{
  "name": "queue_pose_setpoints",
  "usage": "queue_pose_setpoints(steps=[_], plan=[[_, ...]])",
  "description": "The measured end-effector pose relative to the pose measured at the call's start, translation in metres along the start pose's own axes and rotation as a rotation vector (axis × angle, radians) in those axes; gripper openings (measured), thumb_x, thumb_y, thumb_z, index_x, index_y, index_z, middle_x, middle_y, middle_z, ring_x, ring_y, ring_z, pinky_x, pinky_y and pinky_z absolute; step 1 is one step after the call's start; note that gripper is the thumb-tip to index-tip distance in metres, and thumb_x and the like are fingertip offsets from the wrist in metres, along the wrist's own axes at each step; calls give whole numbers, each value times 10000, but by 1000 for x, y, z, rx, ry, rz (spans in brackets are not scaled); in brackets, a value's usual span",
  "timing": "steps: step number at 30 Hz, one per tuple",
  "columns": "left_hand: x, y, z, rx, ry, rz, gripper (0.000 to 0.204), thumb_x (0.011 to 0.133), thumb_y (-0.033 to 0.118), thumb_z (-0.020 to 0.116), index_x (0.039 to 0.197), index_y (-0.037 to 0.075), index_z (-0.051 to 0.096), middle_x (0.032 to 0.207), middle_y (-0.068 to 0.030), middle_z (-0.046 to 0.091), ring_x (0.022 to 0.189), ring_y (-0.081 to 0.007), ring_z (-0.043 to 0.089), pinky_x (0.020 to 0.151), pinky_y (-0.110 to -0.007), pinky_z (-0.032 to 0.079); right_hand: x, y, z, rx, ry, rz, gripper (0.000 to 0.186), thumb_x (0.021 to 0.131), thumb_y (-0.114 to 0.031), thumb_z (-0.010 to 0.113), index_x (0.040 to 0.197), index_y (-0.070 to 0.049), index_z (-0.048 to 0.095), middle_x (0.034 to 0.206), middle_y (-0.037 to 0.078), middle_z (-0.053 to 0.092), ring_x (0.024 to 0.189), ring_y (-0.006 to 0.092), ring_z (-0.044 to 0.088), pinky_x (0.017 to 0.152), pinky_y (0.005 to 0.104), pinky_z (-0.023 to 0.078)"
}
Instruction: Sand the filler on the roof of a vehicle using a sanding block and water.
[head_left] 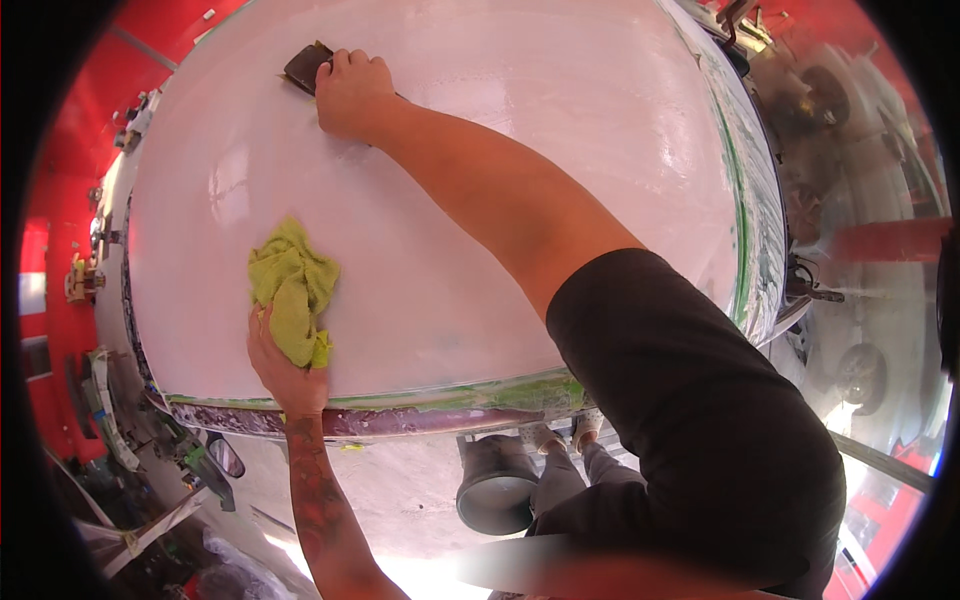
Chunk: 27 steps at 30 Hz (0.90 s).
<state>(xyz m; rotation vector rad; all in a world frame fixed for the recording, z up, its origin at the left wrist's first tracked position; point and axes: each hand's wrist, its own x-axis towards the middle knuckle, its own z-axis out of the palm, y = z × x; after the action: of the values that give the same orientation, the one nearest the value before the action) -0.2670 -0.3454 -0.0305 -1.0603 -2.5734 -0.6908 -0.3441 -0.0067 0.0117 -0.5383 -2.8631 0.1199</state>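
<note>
A broad, pale pinkish-white vehicle panel (450, 290) with a wet sheen spreads in front of me. Toward its far left part, my right hand (353, 92) is closed over a dark, flat sanding block (307, 68) that rests on the surface. My left hand (288, 375) grips a crumpled yellow-green cloth (293, 280) lying on the near left part of the panel. Its thumb and some fingers are partly hidden by the cloth folds.
Green and bare streaks mark the panel's right edge (742, 220) and near edge. A black bucket (480, 462) stands on the floor by my feet (588, 428). Red walls (70, 190) and assorted parts (205, 460) lie to the left; wheels (858, 378) show at right.
</note>
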Motion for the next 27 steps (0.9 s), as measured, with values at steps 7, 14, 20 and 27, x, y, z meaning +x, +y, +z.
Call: queue_pose_setpoints(steps=[7,14,20,27], plan=[[0,2,-4,6,-2,-34,741,752,301,759,1385,79,443,1429,-176,426,1295,-412,406,1071,-517,320,-135,254,-40,-196,88,504,479,937,-351,500,1361,-129,467,1232,190,553,1153,372,539,921,505,453],[4,14,-11,50,-13,-19,725,741,294,752,1367,80,457,1402,-165,437,1290,-399,411,1071,-516,314,-102,215,-33,-200,79,665,526,939,-348,493,1375,-55,466,1274,217,532,1198,378,508,948,477,445],[4,8,-6,24,-4,0,720,752,294,747,1373,79,452,1405,-163,438,1286,-391,415,1068,-517,310,2,-31,2,-147,18,28,458,933,-213,452,1317,29,512,1190,177,583,1108,303,541,881,419,440],[5,3,-9,27,14,9,731,739,300,755,1368,75,459,1397,-169,444,1289,-378,419,1062,-517,313,-102,185,-28,-193,133,346,448,942,-354,494,1343,-156,471,1180,219,582,1139,398,551,898,506,488]])
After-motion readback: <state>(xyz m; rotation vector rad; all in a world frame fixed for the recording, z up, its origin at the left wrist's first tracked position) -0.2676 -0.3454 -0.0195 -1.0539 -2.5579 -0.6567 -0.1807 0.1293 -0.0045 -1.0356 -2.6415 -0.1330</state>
